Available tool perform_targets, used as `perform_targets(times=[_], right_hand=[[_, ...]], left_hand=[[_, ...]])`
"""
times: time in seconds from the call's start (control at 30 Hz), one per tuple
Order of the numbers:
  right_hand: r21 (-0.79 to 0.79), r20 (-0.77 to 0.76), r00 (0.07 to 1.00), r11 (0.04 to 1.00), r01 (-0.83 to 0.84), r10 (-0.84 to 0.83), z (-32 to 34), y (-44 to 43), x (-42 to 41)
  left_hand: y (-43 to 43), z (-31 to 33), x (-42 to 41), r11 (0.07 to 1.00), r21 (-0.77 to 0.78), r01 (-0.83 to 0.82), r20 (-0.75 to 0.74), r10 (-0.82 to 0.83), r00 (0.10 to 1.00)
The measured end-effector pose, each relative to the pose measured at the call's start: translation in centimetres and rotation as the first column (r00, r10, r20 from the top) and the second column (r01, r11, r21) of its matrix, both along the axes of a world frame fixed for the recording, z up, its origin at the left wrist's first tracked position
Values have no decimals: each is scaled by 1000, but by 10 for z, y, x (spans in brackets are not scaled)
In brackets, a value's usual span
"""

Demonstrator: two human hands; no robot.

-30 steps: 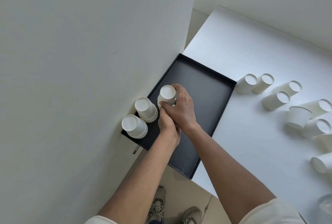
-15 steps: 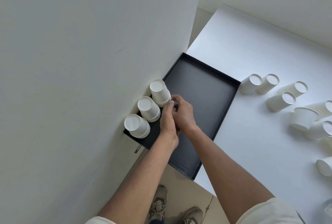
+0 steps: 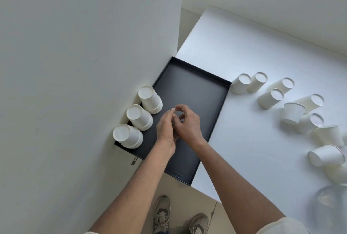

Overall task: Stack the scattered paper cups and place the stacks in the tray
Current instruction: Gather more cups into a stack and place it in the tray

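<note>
While three stacks (image 3: 150, 100) (image 3: 139, 117) (image 3: 127, 136) stand, two hands (image 3: 166, 128) (image 3: 187, 123) hover.

Your left hand (image 3: 166, 128) and right hand (image 3: 188, 124) meet side by side in front of you, both bare and both holding nothing. Your left forearm (image 3: 135, 186) and right forearm (image 3: 231, 181) reach forward from the lower edge of the head view and draw together at the wrists. The left hand's fingers are nearly straight and point away from you. The right hand sits just beside it, fingers loosely curved, its index finger and thumb bent into an open C.
</note>
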State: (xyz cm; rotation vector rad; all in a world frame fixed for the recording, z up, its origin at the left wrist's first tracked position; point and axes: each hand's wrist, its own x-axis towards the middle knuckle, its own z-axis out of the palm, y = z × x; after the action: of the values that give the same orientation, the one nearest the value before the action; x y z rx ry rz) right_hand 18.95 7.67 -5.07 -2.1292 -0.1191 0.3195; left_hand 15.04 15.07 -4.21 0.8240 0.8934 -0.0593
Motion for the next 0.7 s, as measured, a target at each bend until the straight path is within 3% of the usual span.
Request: perform_targets(times=[0.2,0.4,0.53,0.7], right_hand=[[-19,42,996,997,81,-80,8,-49,-6],[-72,69,980,979,192,-187,13,-109,-14],[-96,82,957,954,285,-277,16,-154,-26],[-137,105,936,928,347,-335,10,-213,-40]], left_hand=[[-27,17,2,980,129,149,22,-153,988],[-51,18,11,863,388,324,3,-353,936],[-76,21,15,723,539,433,-14,-506,862],[-109,20,19,476,700,533,-99,-674,732]])
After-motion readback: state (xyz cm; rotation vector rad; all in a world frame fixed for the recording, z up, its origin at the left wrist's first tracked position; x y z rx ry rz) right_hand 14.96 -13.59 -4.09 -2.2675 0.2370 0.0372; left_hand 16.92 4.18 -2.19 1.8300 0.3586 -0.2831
